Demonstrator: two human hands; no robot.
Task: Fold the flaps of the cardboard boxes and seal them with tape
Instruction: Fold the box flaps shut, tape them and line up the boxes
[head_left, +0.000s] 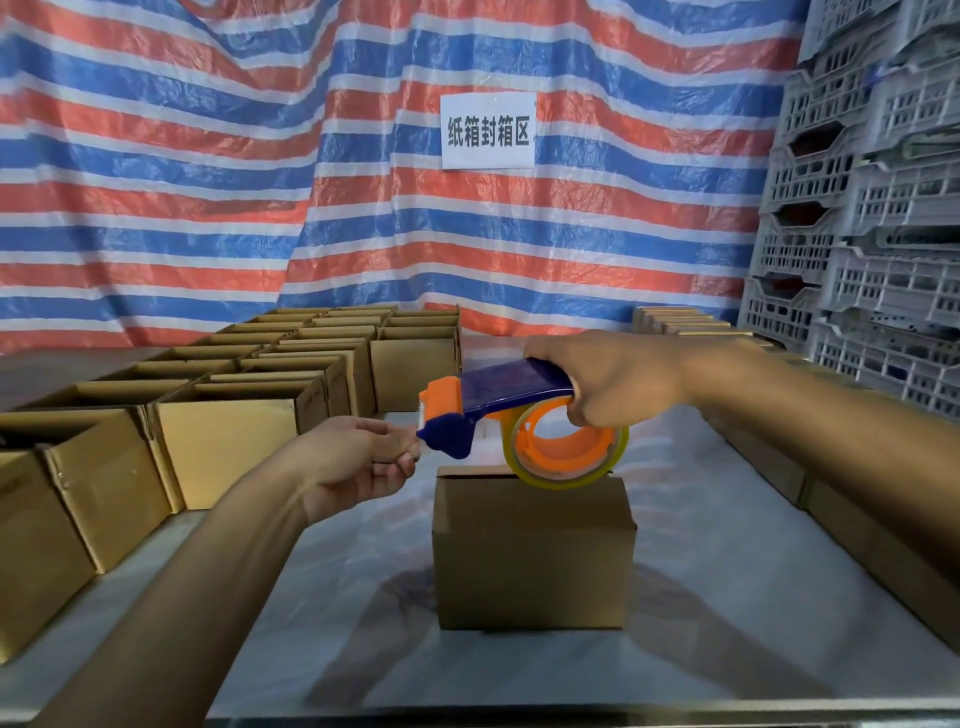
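On the shiny surface (467, 675) nearest the person stands one cardboard box (530, 551). Its top flaps are folded down, so the folding step looks done for this one. No strip shows on it yet, so sealing is what is left.

Just above its top the right hand (618, 384) has its grip closed round the handle of the blue and orange tape dispenser (498, 400), with the tape (571, 480) roll close over the box's far edge. The left hand (358, 457) holds a narrow pinching grip right at the cutter, probably on the loose tape end, though the clear film is hard to make out.

Further off on the left, rows of open boxes (223, 436) stand with flaps up. By that count most of the job remains. More boxes (883, 551) line the right edge.
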